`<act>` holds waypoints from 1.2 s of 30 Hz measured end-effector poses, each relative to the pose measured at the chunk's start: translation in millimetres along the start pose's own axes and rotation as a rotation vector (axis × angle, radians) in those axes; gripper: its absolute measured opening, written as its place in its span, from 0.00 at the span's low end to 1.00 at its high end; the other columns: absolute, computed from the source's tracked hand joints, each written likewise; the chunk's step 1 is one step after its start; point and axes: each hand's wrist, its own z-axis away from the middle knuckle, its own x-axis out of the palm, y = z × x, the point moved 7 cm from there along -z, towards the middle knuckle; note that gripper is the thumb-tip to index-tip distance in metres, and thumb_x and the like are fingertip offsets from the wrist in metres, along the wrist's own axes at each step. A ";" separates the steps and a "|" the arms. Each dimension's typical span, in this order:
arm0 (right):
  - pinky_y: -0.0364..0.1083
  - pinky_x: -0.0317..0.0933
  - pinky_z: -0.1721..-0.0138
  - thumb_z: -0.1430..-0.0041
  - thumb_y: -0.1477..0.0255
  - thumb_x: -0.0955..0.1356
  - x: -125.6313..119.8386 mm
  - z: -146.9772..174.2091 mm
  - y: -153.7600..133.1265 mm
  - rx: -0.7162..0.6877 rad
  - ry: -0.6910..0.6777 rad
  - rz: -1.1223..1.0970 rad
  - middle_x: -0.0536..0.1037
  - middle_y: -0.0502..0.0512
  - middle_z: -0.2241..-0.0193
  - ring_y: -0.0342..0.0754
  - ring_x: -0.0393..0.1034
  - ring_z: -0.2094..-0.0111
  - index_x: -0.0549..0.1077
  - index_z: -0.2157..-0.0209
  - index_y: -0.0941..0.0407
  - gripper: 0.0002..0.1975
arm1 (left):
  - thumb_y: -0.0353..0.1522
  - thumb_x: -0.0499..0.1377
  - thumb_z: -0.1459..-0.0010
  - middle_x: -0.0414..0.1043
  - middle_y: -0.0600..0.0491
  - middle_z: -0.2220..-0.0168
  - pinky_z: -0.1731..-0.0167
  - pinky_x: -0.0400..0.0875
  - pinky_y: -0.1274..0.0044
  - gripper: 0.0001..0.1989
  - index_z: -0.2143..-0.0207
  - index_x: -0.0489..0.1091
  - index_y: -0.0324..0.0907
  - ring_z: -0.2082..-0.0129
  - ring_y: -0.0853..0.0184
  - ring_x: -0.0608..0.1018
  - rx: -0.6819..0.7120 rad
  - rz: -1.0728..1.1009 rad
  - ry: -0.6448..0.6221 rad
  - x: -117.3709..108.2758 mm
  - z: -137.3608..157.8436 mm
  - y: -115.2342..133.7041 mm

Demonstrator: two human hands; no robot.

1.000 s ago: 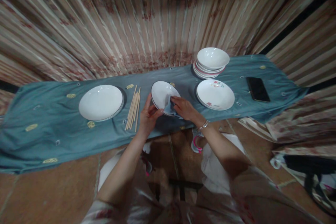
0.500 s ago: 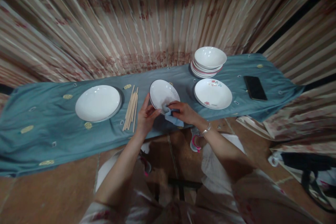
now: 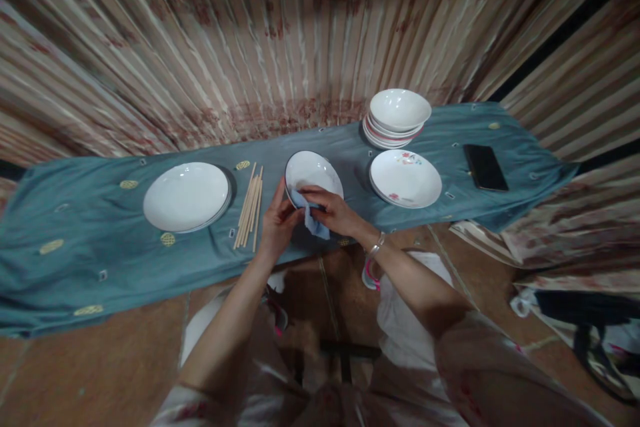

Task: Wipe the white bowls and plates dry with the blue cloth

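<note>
held bowl: wht, dk-rimmed | rag: lt blu | tablecloth: teal, yel motifs | plate: wht, red flwrs

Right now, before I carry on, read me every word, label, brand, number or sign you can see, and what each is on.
No readable text anywhere.
Tablecloth: small pale marks, too tiny to read.
Flowered plate: a faint mark near its front edge, too blurred to read.
Phone: no lettering visible.
Dish in hand: none legible.
</note>
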 end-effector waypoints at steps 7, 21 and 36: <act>0.53 0.54 0.32 0.35 0.76 0.62 2.0 -9.5 -1.7 -0.072 0.019 0.075 0.70 0.63 0.37 0.52 0.61 0.34 0.72 0.41 0.58 0.22 | 0.36 0.73 0.55 0.81 0.50 0.55 0.52 0.74 0.71 0.50 0.31 0.57 0.46 0.57 0.64 0.81 -0.014 0.032 -0.016 0.6 1.0 -1.3; 0.59 0.46 0.28 0.39 0.79 0.59 -4.7 -30.7 20.2 0.020 0.016 0.281 0.58 0.63 0.30 0.53 0.51 0.29 0.61 0.33 0.60 0.32 | 0.37 0.73 0.54 0.81 0.47 0.52 0.46 0.72 0.66 0.51 0.30 0.56 0.44 0.52 0.60 0.81 0.003 0.001 -0.014 4.8 4.5 4.5; 0.60 0.49 0.31 0.39 0.84 0.59 -27.6 -13.3 34.1 0.238 -0.041 0.697 0.59 0.70 0.31 0.57 0.54 0.30 0.61 0.34 0.65 0.31 | 0.39 0.74 0.55 0.81 0.46 0.52 0.47 0.73 0.66 0.54 0.29 0.53 0.44 0.54 0.59 0.81 0.002 -0.004 -0.029 4.9 3.6 2.0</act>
